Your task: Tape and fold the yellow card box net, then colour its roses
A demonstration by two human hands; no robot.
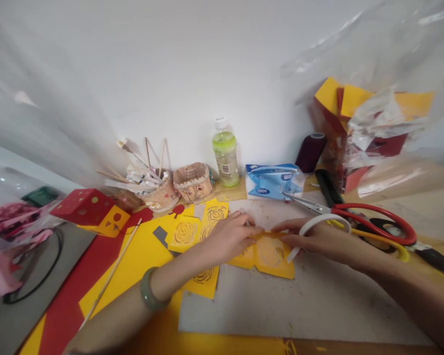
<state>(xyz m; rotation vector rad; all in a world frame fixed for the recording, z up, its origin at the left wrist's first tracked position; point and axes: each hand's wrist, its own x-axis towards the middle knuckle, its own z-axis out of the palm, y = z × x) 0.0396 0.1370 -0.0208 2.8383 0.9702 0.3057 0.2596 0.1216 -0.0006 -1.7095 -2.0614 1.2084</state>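
- White wall [163,74] filling twelve o'clock
- Yellow cutout paper [272,257] lying at five o'clock
- Left hand [230,237] pinching its top edge
- Right hand [311,235] touching it, grip unclear
- Scissors [377,210] lying at three o'clock

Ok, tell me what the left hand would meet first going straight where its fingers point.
Most likely the right hand, facing it near the top edge of the yellow paper cut-out; exact depth is unclear.

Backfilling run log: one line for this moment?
left hand: far edge of yellow paper | right hand: same edge | scissors: beside right hand | bottle: upright
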